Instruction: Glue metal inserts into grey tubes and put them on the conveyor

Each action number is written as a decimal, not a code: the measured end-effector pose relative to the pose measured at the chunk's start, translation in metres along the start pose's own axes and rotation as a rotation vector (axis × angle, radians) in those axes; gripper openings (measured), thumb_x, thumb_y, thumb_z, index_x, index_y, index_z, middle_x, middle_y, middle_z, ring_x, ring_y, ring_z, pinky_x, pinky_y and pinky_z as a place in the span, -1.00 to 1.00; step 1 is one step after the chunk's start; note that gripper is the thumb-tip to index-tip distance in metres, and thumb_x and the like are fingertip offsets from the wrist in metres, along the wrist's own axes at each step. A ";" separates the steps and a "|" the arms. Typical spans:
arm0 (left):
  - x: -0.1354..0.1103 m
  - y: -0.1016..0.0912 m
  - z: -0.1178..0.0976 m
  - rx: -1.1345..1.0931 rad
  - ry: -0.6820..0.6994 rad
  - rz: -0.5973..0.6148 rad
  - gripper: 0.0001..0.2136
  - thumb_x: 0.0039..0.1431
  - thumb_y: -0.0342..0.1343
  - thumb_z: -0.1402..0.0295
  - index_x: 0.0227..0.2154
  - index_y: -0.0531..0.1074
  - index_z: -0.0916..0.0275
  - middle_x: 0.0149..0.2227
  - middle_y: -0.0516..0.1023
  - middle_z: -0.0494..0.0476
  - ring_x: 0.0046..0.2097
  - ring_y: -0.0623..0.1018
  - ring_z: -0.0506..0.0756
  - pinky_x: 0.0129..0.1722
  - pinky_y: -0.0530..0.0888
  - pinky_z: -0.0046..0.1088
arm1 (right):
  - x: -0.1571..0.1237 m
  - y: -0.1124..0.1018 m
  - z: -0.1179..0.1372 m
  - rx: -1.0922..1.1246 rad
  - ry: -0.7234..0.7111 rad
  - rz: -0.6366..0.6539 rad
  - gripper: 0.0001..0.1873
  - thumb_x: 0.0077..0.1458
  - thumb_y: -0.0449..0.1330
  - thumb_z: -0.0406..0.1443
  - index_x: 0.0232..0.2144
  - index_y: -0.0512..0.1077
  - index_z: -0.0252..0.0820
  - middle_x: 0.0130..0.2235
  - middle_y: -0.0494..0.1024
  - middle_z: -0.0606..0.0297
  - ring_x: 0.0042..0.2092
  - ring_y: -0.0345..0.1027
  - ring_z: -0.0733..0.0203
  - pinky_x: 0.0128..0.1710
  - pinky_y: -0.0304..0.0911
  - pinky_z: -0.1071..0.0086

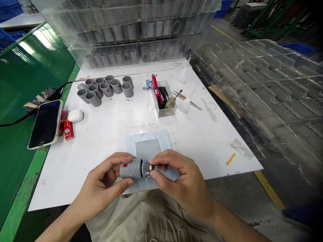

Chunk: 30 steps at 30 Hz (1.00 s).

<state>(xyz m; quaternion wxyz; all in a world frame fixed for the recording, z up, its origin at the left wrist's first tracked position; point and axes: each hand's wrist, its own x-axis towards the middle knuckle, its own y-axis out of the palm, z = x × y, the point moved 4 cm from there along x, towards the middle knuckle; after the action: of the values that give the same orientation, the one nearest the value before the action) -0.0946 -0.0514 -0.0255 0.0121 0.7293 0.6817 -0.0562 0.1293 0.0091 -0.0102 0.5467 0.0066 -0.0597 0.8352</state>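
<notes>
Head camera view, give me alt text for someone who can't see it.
The left hand grips a gray cylinder while the right hand holds a smaller fitting at its end, at a white table. Beyond are gray tubes and a clear box holding a red tool.

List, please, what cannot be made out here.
Head view:
- Inside of grey plastic cylinder: hidden by its wall.
- Outer end of small round grey fitting: partly covered by right hand.
- Lettering on red plastic cutter: too small.
- Top of stacked clear plastic trays: cut off by upper edge.

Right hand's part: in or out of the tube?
At least partly out: the part shows beyond the tube; any inserted end is hidden.
</notes>
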 end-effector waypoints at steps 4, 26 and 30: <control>-0.001 -0.001 0.000 0.009 0.004 0.005 -0.65 0.33 0.34 0.45 0.09 0.57 -0.09 0.17 0.54 0.08 -0.03 0.65 0.04 -0.10 0.62 -0.57 | 0.001 0.002 -0.001 -0.020 -0.001 -0.004 -0.83 0.17 0.40 -0.35 -0.16 0.68 -0.05 -0.21 0.64 0.37 -0.21 0.48 0.30 -0.17 0.45 0.45; 0.001 -0.002 0.002 -0.031 -0.018 -0.015 -0.68 0.29 0.39 0.43 0.05 0.63 -0.05 0.13 0.61 0.12 -0.02 0.69 0.08 -0.13 0.64 -0.57 | 0.001 0.004 -0.002 -0.002 0.095 0.033 -0.87 0.23 0.45 -0.21 -0.16 0.68 -0.01 -0.20 0.71 0.42 -0.22 0.52 0.32 -0.18 0.43 0.47; -0.001 0.001 -0.001 0.017 -0.034 -0.080 -0.70 0.26 0.41 0.40 0.02 0.64 -0.03 0.14 0.62 0.11 0.01 0.70 0.12 -0.11 0.66 -0.51 | -0.001 0.005 0.003 -0.057 0.053 -0.067 -0.96 0.26 0.42 -0.26 -0.23 0.69 -0.05 -0.21 0.72 0.38 -0.20 0.56 0.28 -0.13 0.44 0.43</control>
<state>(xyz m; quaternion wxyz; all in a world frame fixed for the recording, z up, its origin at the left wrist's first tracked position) -0.0940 -0.0524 -0.0246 0.0151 0.7005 0.7095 -0.0750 0.1248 0.0061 -0.0079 0.5758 -0.0289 -0.0689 0.8142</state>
